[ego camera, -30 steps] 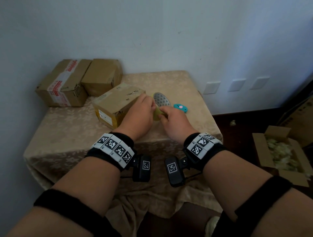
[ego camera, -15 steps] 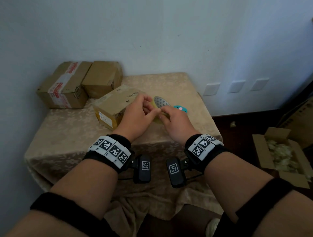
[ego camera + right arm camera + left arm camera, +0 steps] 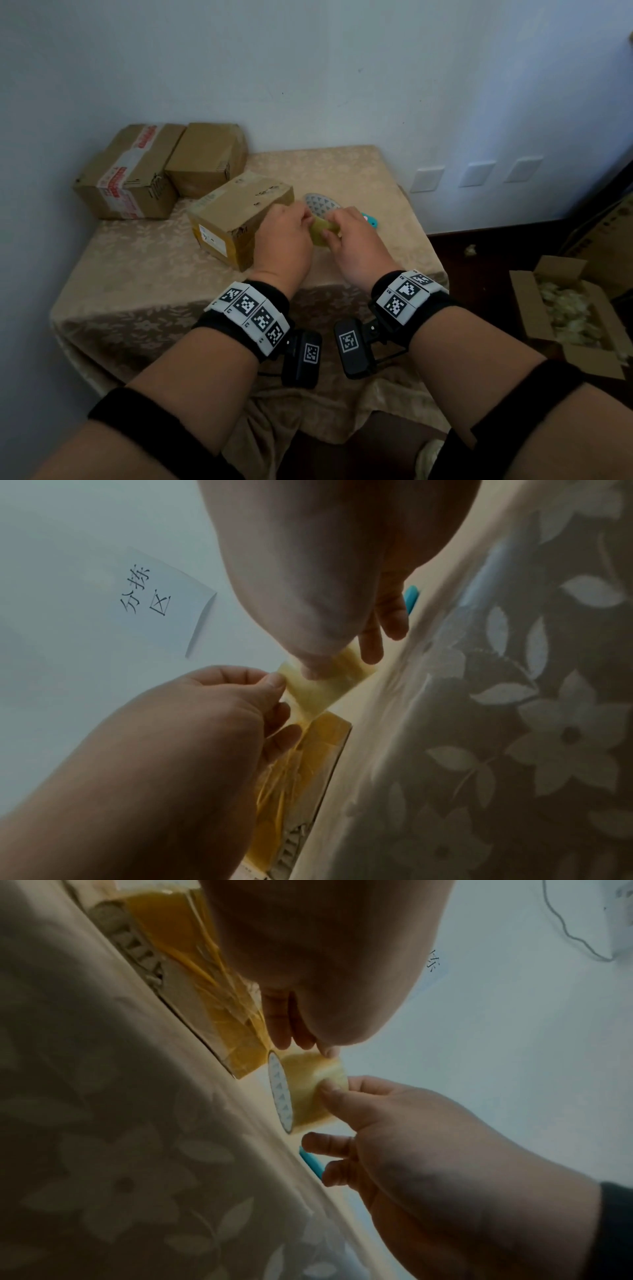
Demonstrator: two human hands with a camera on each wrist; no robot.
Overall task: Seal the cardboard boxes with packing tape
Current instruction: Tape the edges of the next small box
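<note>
Pale wall (image 3: 308, 68) backs a small table (image 3: 137, 274) draped in a beige floral cloth; three white wall plates (image 3: 476, 173) sit to its right.

Your left hand (image 3: 282, 236) and right hand (image 3: 356, 245) meet above the middle of the tabletop, both on one tape roll (image 3: 322, 233). Right hand: thumb and fingers curled round the roll, pinching it, as the left wrist view shows (image 3: 308, 1093). Left hand: thumb and forefinger pinch the free yellowish strip at the roll (image 3: 308, 693). Whether the strip is already peeled free along its length, you cannot tell.

Nearest box (image 3: 236, 219) stands just left of your left hand, near the tabletop's centre, turned at an angle. Yellow tape (image 3: 308, 750), wrinkled, already covers its near end face; a white label (image 3: 214, 240) sits on the side toward you.

Two more boxes stand side by side at the back left corner: one with red-and-white printed tape (image 3: 126, 174), one plain (image 3: 209, 157), touching each other.

Behind your hands lies a grey patterned disc (image 3: 322, 202), flat on the cloth. A small teal item (image 3: 371, 221) lies just right of it, partly hidden by your right hand.

On the floor to the right, an open carton (image 3: 534, 308) holds pale filler (image 3: 565, 311).

A paper note with handwritten characters (image 3: 147, 593) hangs on the wall, seen from the right wrist.
</note>
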